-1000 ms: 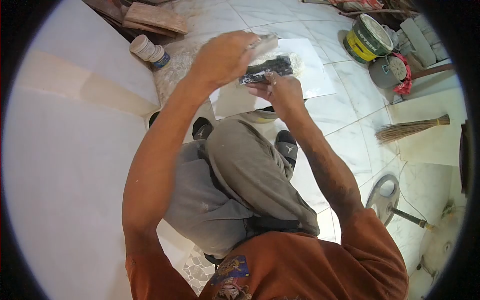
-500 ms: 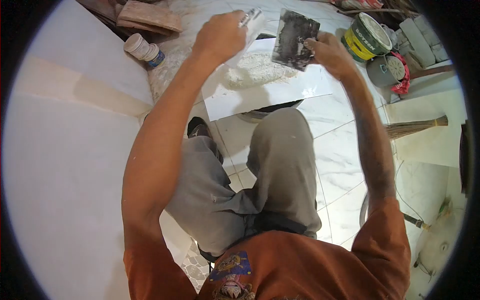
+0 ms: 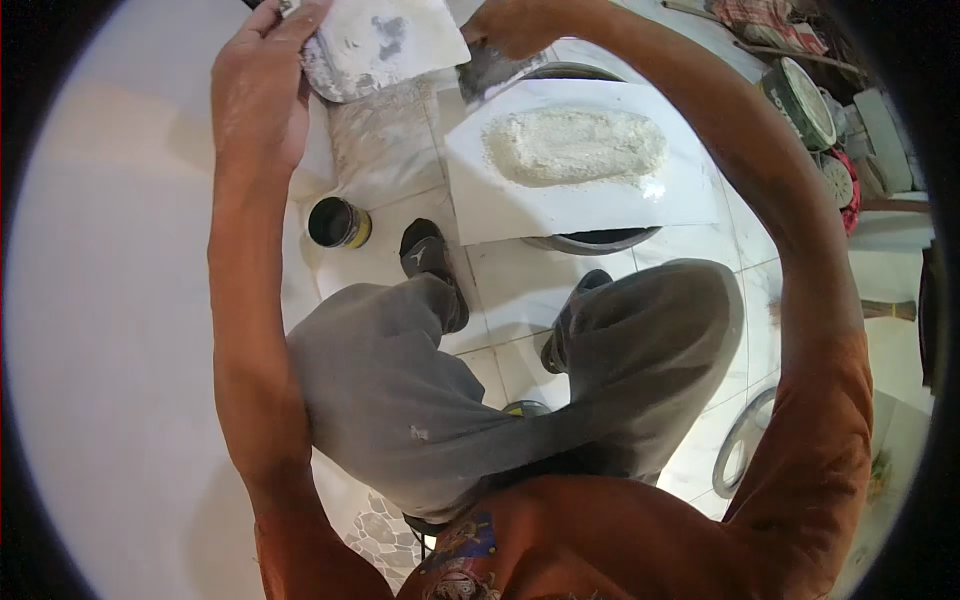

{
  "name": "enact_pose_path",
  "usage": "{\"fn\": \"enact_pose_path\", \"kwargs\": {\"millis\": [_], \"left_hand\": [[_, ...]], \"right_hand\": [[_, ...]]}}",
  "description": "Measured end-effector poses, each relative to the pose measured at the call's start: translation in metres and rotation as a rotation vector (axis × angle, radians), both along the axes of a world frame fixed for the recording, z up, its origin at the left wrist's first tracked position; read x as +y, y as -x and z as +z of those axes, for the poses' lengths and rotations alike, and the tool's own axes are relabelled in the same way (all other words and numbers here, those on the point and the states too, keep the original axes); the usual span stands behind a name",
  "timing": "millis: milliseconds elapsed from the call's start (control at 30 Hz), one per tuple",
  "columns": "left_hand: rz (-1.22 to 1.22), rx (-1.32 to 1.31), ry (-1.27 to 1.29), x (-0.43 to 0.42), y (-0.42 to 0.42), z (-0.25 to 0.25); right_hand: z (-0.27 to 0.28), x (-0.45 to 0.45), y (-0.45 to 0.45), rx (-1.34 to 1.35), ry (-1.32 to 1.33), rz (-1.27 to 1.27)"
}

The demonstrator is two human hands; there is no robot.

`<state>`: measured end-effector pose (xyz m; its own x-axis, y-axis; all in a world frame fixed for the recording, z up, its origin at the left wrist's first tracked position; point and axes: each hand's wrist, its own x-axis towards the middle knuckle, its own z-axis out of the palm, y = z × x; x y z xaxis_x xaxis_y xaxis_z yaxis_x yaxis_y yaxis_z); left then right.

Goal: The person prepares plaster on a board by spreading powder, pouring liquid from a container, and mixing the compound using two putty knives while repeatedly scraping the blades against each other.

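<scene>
At the upper left my left hand point(image 3: 262, 85) is closed on a flat plate point(image 3: 385, 45) coated with white paste, a grey patch showing through the coat. My right hand point(image 3: 535, 25) reaches across at the top and grips a dark flat spreader point(image 3: 490, 72) with whitish smears. The spreader is close to the plate's right edge; I cannot tell whether they touch. Below the right hand, a white board point(image 3: 590, 210) bears a long mound of white powder point(image 3: 575, 148). The board rests over a dark round tub point(image 3: 605, 243).
A small dark can point(image 3: 340, 222) stands on the tiles near my shoe point(image 3: 425, 250). At the right are a paint bucket point(image 3: 800, 105), a broom point(image 3: 890, 310) and a grey ring point(image 3: 742, 445). A white wall point(image 3: 110, 330) runs along the left.
The view has turned left, bringing the small can into sight. Both hands have swung left, the right hand crossing toward the left one. The left plate now shows its white-coated face.
</scene>
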<state>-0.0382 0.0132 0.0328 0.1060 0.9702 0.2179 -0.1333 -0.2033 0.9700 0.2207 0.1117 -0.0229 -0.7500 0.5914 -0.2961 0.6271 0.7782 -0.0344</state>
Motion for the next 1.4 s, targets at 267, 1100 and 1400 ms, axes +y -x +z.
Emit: {"fn": "enact_pose_path", "kwargs": {"millis": [267,1100,1400], "left_hand": [[0.024,-0.113,-0.145,-0.035,0.001,0.019],[0.043,-0.104,-0.063,-0.055,-0.005,0.038],[0.045,-0.108,-0.077,-0.056,-0.013,0.039]], "right_hand": [[-0.046,-0.006,0.101,-0.19,0.139,0.158],[0.02,-0.077,0.019,-0.15,-0.014,-0.135],[0.057,-0.08,0.019,-0.385,0.02,-0.367]]}}
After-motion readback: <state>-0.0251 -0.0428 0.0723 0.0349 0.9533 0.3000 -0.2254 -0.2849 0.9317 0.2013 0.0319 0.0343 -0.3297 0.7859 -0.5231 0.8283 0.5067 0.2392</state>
